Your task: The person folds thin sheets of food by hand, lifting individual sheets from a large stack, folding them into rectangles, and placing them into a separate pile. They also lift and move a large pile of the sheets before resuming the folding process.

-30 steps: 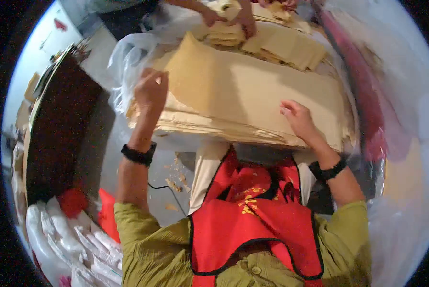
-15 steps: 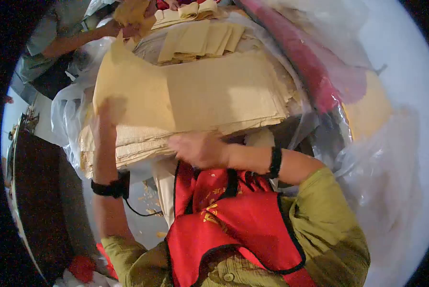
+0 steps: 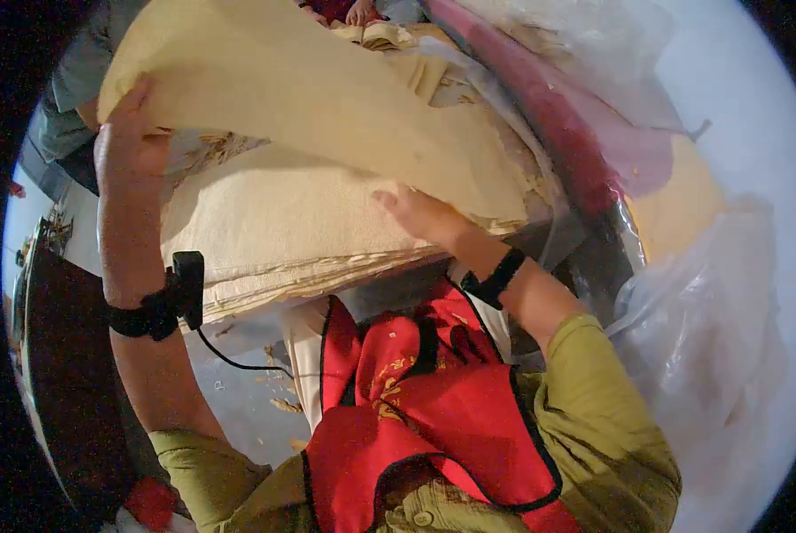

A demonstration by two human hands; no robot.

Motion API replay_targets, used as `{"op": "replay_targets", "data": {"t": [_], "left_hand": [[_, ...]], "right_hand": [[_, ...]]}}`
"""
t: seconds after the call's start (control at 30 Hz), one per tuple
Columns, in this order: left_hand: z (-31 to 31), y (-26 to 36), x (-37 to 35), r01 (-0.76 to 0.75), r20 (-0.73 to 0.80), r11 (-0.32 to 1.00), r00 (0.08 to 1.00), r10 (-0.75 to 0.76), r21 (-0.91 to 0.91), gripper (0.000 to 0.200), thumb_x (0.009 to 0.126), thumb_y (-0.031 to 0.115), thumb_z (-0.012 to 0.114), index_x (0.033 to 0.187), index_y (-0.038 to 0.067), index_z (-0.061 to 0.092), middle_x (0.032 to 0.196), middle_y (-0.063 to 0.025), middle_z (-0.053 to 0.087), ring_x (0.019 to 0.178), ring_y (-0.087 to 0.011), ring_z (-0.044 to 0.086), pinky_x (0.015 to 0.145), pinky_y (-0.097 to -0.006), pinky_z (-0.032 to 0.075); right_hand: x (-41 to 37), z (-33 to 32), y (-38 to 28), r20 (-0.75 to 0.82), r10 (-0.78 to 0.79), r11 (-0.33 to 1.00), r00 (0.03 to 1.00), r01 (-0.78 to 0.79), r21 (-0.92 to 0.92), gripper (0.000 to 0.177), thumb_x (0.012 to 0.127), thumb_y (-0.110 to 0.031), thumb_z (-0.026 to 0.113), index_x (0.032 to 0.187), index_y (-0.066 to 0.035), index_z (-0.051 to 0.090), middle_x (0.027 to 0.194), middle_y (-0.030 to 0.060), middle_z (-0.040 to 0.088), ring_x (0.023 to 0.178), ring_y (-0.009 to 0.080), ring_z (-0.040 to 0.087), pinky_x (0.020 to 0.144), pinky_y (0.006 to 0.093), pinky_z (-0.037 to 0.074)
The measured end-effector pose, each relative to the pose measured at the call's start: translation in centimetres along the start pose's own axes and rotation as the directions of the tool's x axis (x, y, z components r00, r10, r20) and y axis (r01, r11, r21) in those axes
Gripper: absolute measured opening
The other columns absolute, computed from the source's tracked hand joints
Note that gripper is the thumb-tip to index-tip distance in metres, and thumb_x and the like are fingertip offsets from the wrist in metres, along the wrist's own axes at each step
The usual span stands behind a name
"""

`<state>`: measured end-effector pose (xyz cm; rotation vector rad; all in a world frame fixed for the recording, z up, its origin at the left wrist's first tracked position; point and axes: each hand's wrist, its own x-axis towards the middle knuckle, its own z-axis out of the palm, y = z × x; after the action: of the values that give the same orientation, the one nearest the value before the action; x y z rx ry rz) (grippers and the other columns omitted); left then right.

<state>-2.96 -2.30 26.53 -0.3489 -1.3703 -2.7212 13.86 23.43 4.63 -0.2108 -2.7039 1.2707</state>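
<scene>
A large, thin cream-yellow sheet (image 3: pixel 265 80), which looks like tofu skin, is lifted at its left and slopes down toward the right onto the stack. My left hand (image 3: pixel 133 120) is raised at the far left, closed on the sheet's edge. Beneath lies a thick stack of similar sheets (image 3: pixel 265 209), with layered, uneven edges toward me. My right hand (image 3: pixel 420 215) rests at the near edge of the lifted sheet, over the stack, with its fingers extended and partly overlapping the sheet.
Folded yellow pieces (image 3: pixel 425 75) lie behind the stack, partly covered by the raised sheet. Another person's hand (image 3: pixel 360 12) shows at the top. Clear plastic (image 3: pixel 691 311) hangs at right, beside a red covering (image 3: pixel 558 98). Yellow scraps (image 3: pixel 284 405) lie below.
My left hand has moved up and away, raising the sheet off the stack's left part. My right hand has moved right and slightly up. The folded pieces are now mostly hidden.
</scene>
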Motion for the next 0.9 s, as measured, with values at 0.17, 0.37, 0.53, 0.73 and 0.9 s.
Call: {"op": "replay_targets", "data": {"t": [0.17, 0.37, 0.53, 0.73, 0.9], "left_hand": [[-6.4, 0.9, 1.2, -0.104, 0.119, 0.986, 0.989, 0.089, 0.131, 0.031, 0.081, 0.01, 0.056, 0.11, 0.002, 0.05, 0.107, -0.012, 0.055, 0.096, -0.0223, 0.054, 0.08, -0.0356, 0.046], [-20.0, -4.2, -1.8, 0.164, 0.008, 0.984, 0.986, -0.165, 0.067, 0.033, 0.081, 0.011, 0.056, 0.113, 0.003, 0.049, 0.108, -0.0118, 0.054, 0.097, -0.0233, 0.053, 0.081, -0.0369, 0.046], [-30.6, -9.9, -3.3, -0.057, 0.028, 0.751, 0.998, 0.051, 0.658, 0.037, 0.08, 0.011, 0.057, 0.114, 0.001, 0.046, 0.103, -0.0124, 0.054, 0.093, -0.0249, 0.053, 0.075, -0.0368, 0.046], [-33.7, -9.7, -3.7, 0.198, -0.167, 0.977, 0.969, -0.183, 0.079, 0.038, 0.079, 0.013, 0.059, 0.112, -0.001, 0.047, 0.103, -0.0121, 0.054, 0.091, -0.0244, 0.055, 0.075, -0.0355, 0.048], [-34.0, -9.1, -5.8, 0.284, -0.239, 0.945, 0.941, -0.241, 0.165, 0.039, 0.08, 0.015, 0.058, 0.114, -0.001, 0.046, 0.102, -0.0099, 0.055, 0.09, -0.0235, 0.055, 0.075, -0.0374, 0.047]], "right_hand": [[-1.3, -3.5, 5.0, -0.035, -0.015, 0.997, 0.999, 0.018, 0.068, 0.051, 0.083, -0.036, 0.048, 0.12, -0.001, 0.042, 0.119, 0.0223, 0.044, 0.112, 0.0335, 0.04, 0.094, 0.0385, 0.032], [-1.6, -6.1, 8.6, -0.187, -0.073, 0.984, 0.98, 0.041, -0.172, 0.049, 0.083, -0.035, 0.048, 0.117, 0.0, 0.044, 0.112, 0.0214, 0.049, 0.104, 0.0355, 0.046, 0.088, 0.0401, 0.037], [1.2, -5.9, 10.6, -0.303, -0.322, 0.866, 0.897, 0.15, -0.477, 0.047, 0.083, -0.034, 0.048, 0.115, 0.001, 0.045, 0.106, 0.0206, 0.054, 0.096, 0.0371, 0.052, 0.083, 0.0415, 0.041], [5.2, -7.3, 3.7, -0.294, 0.018, 0.892, 0.956, -0.148, -0.428, 0.045, 0.082, -0.038, 0.05, 0.107, -0.001, 0.05, 0.109, 0.0221, 0.053, 0.101, 0.032, 0.052, 0.083, 0.0374, 0.041], [4.4, -4.8, -0.1, -0.398, -0.237, 0.888, 0.886, 0.031, -0.459, 0.052, 0.08, -0.035, 0.052, 0.114, 0.004, 0.045, 0.098, 0.022, 0.057, 0.091, 0.0335, 0.056, 0.079, 0.0395, 0.043]]}}
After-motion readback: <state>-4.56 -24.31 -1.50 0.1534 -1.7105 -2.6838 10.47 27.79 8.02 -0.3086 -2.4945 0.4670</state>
